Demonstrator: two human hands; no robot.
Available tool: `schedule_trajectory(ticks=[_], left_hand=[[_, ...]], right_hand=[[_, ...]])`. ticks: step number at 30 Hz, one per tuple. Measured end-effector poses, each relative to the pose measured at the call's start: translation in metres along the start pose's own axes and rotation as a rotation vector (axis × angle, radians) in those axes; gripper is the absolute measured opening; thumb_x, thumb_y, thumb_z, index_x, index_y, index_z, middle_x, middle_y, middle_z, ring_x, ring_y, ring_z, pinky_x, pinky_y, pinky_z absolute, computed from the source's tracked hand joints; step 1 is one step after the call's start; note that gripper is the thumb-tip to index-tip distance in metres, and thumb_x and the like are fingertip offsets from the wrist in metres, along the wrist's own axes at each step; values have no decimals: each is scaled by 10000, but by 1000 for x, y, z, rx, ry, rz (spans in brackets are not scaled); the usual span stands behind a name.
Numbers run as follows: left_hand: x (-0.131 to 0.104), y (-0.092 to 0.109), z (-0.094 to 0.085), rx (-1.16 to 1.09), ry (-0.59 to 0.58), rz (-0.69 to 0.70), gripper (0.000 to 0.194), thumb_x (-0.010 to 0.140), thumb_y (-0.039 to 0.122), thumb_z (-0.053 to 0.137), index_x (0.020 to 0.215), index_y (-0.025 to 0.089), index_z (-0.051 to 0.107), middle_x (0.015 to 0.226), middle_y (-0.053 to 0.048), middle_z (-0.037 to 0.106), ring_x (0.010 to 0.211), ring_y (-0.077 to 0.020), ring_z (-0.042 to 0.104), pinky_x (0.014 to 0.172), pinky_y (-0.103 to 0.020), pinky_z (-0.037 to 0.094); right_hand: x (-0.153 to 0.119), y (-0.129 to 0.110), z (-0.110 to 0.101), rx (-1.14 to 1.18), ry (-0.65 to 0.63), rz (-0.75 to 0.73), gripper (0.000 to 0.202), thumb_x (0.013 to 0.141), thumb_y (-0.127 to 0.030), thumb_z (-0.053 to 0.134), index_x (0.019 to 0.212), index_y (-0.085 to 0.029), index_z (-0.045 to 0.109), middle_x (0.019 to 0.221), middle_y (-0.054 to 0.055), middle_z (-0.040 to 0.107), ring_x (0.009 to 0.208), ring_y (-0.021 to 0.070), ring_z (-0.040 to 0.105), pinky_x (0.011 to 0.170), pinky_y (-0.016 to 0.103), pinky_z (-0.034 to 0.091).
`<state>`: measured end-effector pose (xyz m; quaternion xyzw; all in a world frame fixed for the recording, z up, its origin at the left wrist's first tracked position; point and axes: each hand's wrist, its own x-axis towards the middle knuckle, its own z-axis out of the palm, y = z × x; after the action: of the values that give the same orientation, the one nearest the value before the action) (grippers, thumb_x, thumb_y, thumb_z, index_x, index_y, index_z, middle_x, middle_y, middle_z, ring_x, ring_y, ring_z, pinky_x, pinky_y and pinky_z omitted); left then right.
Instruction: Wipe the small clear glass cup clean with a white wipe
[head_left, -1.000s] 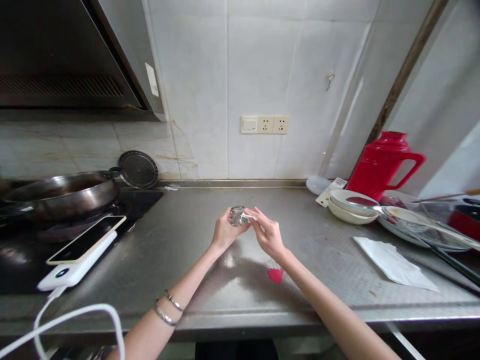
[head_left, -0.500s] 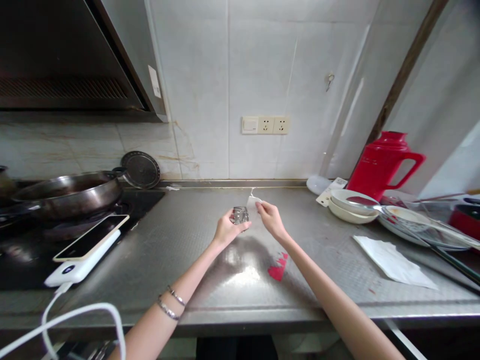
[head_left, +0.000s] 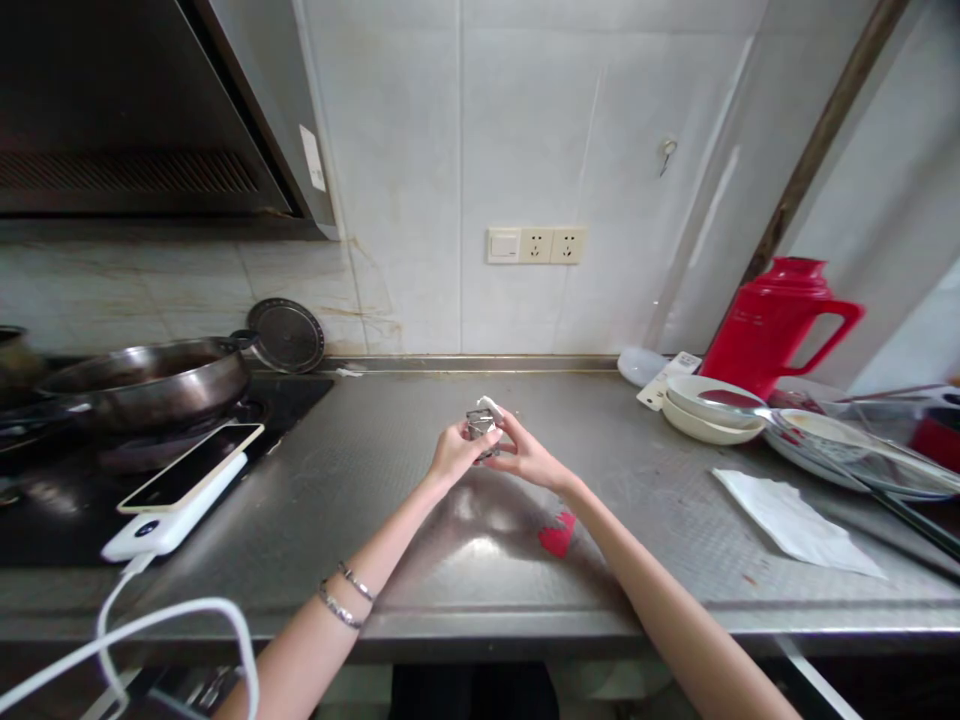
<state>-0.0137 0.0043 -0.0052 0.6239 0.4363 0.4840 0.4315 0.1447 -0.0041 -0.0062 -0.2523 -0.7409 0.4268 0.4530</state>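
Note:
A small, shiny, grey glass-like object (head_left: 480, 424), roughly square in outline, is held above the middle of the steel counter. My left hand (head_left: 453, 452) grips it from the left, thumb across the near side. From the right, my right hand (head_left: 529, 455) reaches around the same object with bent fingers. A bit of white tissue (head_left: 489, 404) sticks up between my right fingers, pressed against the object's top. The fingers cover part of both, so the object's exact kind is unclear. A torn red scrap (head_left: 557, 536) lies on the counter near my right forearm.
Left stands a stove with a steel pan (head_left: 150, 385); a phone (head_left: 193, 466) rests on a white power bank (head_left: 176, 512) with a cable. To the right are a folded white tissue (head_left: 795, 525), stacked bowls (head_left: 709, 425), plates with utensils and a red thermos jug (head_left: 780, 325).
My right hand has moved left with the white tissue, from beside the small object onto its top. My left hand has stayed almost in place. The view has shifted slightly.

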Motion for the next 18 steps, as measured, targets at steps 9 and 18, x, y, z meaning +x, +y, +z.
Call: schedule_trajectory(ticks=[9, 18], left_hand=[[2, 6, -7, -21, -163, -11, 523, 674, 536, 691, 1003, 131, 652, 836, -74, 684, 626, -146, 618, 530, -234, 483], [1, -6, -9, 50, -216, 220, 1237, 424, 285, 890, 1444, 195, 195, 1323, -205, 494, 1189, -314, 515, 1002, -466, 401]], right_hand=[[0, -3, 5, 54, 127, 22, 811, 646, -301, 764, 1358, -291, 376, 1333, 90, 476, 1177, 255, 515, 811, 361, 574], [1, -19, 0, 87, 189, 63, 633, 629, -269, 773, 1219, -229, 546, 1188, 54, 615, 1017, 223, 625, 912, 394, 511]])
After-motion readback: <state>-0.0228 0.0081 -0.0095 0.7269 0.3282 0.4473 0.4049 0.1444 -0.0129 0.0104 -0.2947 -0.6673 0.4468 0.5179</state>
